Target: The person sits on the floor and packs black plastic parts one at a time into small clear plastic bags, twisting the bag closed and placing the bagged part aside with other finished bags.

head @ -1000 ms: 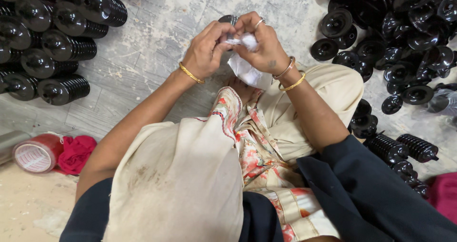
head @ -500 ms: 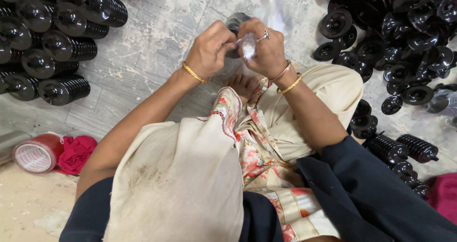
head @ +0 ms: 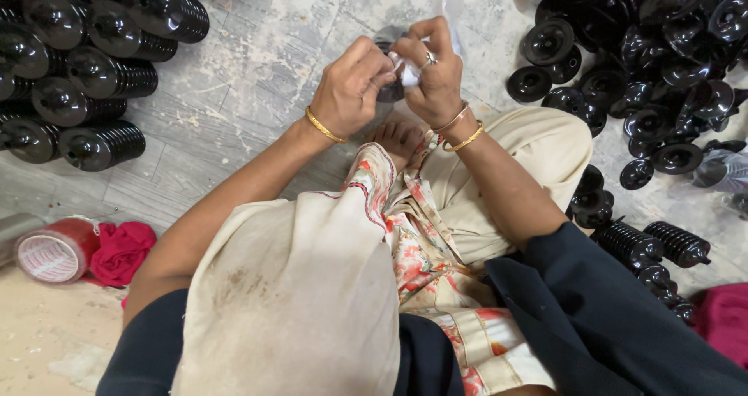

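Hands together at top centre, over the grey concrete floor [head: 257, 77]. Left hand [head: 354, 88] and right hand [head: 432, 73] both clenched round one small black ribbed part [head: 389, 91], mostly hidden by fingers; grip on each side is tight, fingertips pinching. Thin clear plastic film [head: 450, 7] sticks up from between the hands and looks half wound on the part, so wrapping seems mid-way on this piece, not closed off. Exact fold state cannot be told, fingers cover it.

Left of the person: neat stack of black ribbed bellows [head: 86, 61] lying on their sides in rows, looks like sorted or finished stock. Right side: loose heap of black disc-ended parts [head: 639, 61], jumbled, plus a few ribbed ones [head: 662, 244] near the knee; one piece at far right edge appears already in clear wrap [head: 721, 170]. Judging by the heap, plenty left to go.

Person sits cross-legged, bare foot [head: 397, 139] just below the hands, cream cloth over lap. Red tape roll [head: 54, 249] and pink rag [head: 121, 249] lie at lower left, well apart from the hands, untouched.
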A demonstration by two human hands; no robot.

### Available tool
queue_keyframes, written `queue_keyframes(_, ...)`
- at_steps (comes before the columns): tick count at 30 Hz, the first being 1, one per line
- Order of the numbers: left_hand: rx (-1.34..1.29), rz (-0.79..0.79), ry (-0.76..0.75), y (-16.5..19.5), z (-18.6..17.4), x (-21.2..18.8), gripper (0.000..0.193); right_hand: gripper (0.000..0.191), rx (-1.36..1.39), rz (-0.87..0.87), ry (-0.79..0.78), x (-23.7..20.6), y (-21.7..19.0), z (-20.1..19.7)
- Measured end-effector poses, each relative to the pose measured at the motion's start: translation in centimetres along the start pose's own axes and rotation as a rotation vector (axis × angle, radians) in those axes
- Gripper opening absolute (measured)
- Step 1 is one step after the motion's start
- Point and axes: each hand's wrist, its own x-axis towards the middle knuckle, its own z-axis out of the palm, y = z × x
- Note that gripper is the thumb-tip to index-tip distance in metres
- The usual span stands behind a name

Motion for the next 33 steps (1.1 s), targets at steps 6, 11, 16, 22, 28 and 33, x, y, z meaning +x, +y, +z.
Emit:
queue_keyframes(6, -0.039, 0.002, 0.010, -1.1, -3.6, -0.2, 0.011, 0.025, 0.180, 0.019, 0.009, 2.3, -1.8, 1.7)
queue_keyframes(11, -0.018, -0.079, 0.038, -2.7, -7.3, -1.4, 0.008, 0.013, 0.309, 0.078, -0.074, 4.0, -4.7, 4.2)
queue_keyframes(16, -0.014, -0.079, 0.061, -4.0, -9.5, -5.0, 0.006, 0.016, 0.467, 0.129, -0.157, 3.7, -6.1, 7.1)
queue_keyframes(22, -0.006, -0.069, 0.058, -4.3, -10.7, -6.8, 0.007, 0.011, 0.477, 0.214, -0.107, 2.7, -7.4, 10.2)
queue_keyframes(28, -0.001, -0.053, 0.026, -3.9, -11.7, -5.5, 0.013, 0.009, 0.632, 0.379, 0.032, 3.2, -7.0, 10.9)
queue_keyframes(33, 0.063, -0.075, 0.008, -3.5, -13.8, -5.4, 0.016, 0.013, 0.657, 0.466, 0.225, 4.3, -7.9, 12.4)
